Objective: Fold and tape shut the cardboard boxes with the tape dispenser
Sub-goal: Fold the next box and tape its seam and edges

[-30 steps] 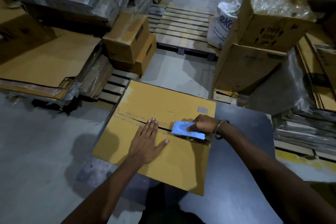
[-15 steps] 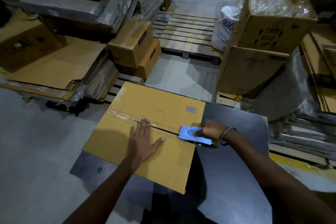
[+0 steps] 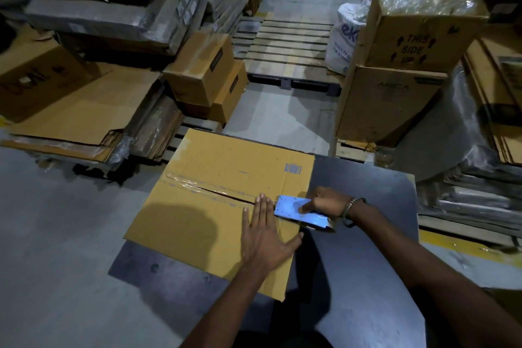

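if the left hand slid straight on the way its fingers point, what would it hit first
Most likely the blue tape dispenser gripped by the right hand: the left hand lies flat on the brown cardboard box, fingertips almost against it.

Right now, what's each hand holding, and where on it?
Right hand grips the blue tape dispenser at its rear end, forefinger on its side plate. Left hand holds nothing; it presses flat on the box.

The cardboard box [image 3: 209, 206] is laid on the table [image 3: 367, 263]. The left hand [image 3: 265, 237] is pressed flat on it, the tape dispenser [image 3: 302, 212] held at its 3 o'clock edge by the right hand [image 3: 327, 203]. A pallet [image 3: 288, 51] is seen at 12 o'clock, stacked boxes [image 3: 206, 76] at 11.
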Motion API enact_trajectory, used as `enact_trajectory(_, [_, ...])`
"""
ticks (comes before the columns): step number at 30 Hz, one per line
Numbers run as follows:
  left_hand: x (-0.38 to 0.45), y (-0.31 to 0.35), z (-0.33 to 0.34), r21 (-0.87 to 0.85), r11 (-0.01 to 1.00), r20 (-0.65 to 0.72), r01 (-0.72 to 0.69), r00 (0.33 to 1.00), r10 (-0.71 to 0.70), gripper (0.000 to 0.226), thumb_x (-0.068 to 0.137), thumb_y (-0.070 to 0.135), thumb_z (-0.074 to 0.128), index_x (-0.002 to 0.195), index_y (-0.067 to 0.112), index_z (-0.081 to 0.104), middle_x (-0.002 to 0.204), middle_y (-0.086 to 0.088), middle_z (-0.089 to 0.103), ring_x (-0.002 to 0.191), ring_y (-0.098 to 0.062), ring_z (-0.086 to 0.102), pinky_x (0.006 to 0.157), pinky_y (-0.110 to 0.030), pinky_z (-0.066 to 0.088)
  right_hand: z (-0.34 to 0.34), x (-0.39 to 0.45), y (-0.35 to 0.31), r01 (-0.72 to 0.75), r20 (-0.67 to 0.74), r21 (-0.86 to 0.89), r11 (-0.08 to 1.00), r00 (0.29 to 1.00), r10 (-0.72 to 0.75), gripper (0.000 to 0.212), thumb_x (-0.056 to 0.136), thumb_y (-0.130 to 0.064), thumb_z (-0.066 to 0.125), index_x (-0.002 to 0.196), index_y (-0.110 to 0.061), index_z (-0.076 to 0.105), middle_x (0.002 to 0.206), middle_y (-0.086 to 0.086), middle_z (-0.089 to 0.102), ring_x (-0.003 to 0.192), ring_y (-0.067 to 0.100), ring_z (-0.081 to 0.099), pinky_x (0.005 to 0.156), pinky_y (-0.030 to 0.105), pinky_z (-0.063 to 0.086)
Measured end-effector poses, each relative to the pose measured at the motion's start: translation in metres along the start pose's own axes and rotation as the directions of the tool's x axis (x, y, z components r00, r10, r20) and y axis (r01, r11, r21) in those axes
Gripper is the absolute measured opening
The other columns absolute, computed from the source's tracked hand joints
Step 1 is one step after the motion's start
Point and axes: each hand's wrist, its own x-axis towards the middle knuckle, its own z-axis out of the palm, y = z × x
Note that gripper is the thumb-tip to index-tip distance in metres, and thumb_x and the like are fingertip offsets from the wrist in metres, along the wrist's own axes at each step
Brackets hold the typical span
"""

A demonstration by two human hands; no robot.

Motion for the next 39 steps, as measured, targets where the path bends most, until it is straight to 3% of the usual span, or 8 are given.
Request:
enact_trajectory(6, [-0.001, -0.001, 0.003, 0.015, 1.0, -0.025, -0.021, 0.999, 0.021, 0.115, 0.089, 0.092, 0.021, 0.166, 0.006, 0.019, 0.176, -0.008, 0.006, 0.163, -0.018, 0.0, 0.129, -0.059, 0.009, -0.006, -0.008, 0.022, 0.0, 0.014, 0.028, 1.0, 1.0, -0.001, 0.041, 0.084, -0.043, 0.075, 0.061, -0.017, 0.054, 0.058, -0.002, 0.05, 0.055, 0.015, 0.044, 0.06, 0.032, 0.03])
enact_trajectory(10, [0.0, 0.0, 0.002, 0.025, 0.999, -0.005, -0.02, 1.0, 0.02, 0.115, 0.09, 0.092, 0.021, 0.167, 0.007, 0.014, 0.176, -0.007, 0.0, 0.163, -0.018, -0.006, 0.129, -0.058, 0.002, -0.009, -0.016, 0.029, 0.012, 0.025, 0.01, 1.0, 1.0, -0.012, 0.047, 0.064, -0.062, 0.067, 0.067, -0.016, 0.06, 0.062, 0.0, 0.053, 0.058, 0.016, 0.047, 0.062, 0.032, 0.032])
enact_trajectory(16, [0.001, -0.001, 0.002, 0.035, 0.999, 0.011, -0.022, 1.0, 0.021, 0.117, 0.088, 0.094, 0.012, 0.168, 0.007, 0.008, 0.176, -0.007, -0.005, 0.162, -0.017, -0.011, 0.129, -0.057, -0.002, -0.014, -0.032, 0.056, 0.027, 0.013, 0.047, 0.999, 1.0, -0.028, 0.045, 0.07, -0.059, 0.064, 0.079, -0.015, 0.066, 0.069, 0.0, 0.058, 0.059, 0.012, 0.05, 0.059, 0.029, 0.034])
enact_trajectory(22, [0.001, -0.002, 0.002, 0.041, 0.999, 0.01, -0.028, 1.0, 0.027, 0.117, 0.089, 0.093, 0.015, 0.167, 0.007, 0.006, 0.176, -0.007, -0.005, 0.162, -0.018, -0.011, 0.129, -0.057, -0.004, -0.022, -0.046, 0.082, 0.004, 0.04, 0.074, 0.997, 0.999, -0.007, 0.044, 0.084, -0.055, 0.07, 0.077, -0.012, 0.07, 0.066, -0.003, 0.063, 0.053, 0.005, 0.052, 0.057, 0.022, 0.038])
enact_trajectory(27, [0.0, -0.002, 0.002, 0.04, 0.999, 0.011, -0.029, 1.0, 0.029, 0.116, 0.09, 0.093, 0.018, 0.167, 0.008, 0.005, 0.176, -0.007, -0.007, 0.162, -0.018, -0.013, 0.129, -0.057, -0.004, -0.025, -0.052, 0.106, -0.027, 0.022, 0.091, 0.995, 0.999, 0.025, 0.074, 0.071, -0.07, 0.066, 0.087, 0.001, 0.074, 0.071, 0.0, 0.067, 0.062, 0.016, 0.056, 0.064, 0.031, 0.04])
enact_trajectory(30, [0.001, -0.003, 0.003, 0.042, 0.999, 0.002, -0.032, 0.999, 0.032, 0.117, 0.089, 0.093, 0.015, 0.167, 0.007, 0.005, 0.176, -0.008, -0.007, 0.162, -0.018, -0.012, 0.13, -0.056, -0.004, -0.023, -0.057, 0.109, -0.053, 0.016, 0.089, 0.995, 0.999, 0.052, 0.058, 0.075, -0.067, 0.068, 0.078, -0.01, 0.073, 0.067, -0.004, 0.065, 0.06, 0.013, 0.054, 0.064, 0.03, 0.038])
enact_trajectory(33, [0.001, -0.001, 0.003, 0.041, 0.999, -0.002, -0.033, 0.999, 0.033, 0.117, 0.089, 0.093, 0.013, 0.167, 0.006, 0.006, 0.176, -0.009, -0.006, 0.163, -0.02, -0.009, 0.13, -0.056, -0.001, -0.012, -0.052, 0.101, -0.083, -0.029, 0.037, 0.996, 0.996, 0.084, 0.037, 0.089, -0.049, 0.072, 0.067, -0.021, 0.063, 0.061, -0.009, 0.057, 0.055, 0.007, 0.048, 0.059, 0.027, 0.034])
enact_trajectory(39, [0.001, -0.001, 0.004, 0.058, 0.998, -0.013, -0.027, 1.0, 0.028, 0.116, 0.089, 0.092, 0.015, 0.167, 0.006, 0.006, 0.176, -0.009, -0.006, 0.163, -0.02, -0.008, 0.13, -0.056, 0.002, 0.017, -0.032, 0.097, -0.106, -0.085, 0.161, 0.981, 0.989, 0.121, 0.036, 0.074, -0.053, 0.069, 0.066, -0.018, 0.062, 0.062, -0.004, 0.055, 0.055, 0.012, 0.046, 0.06, 0.031, 0.033])
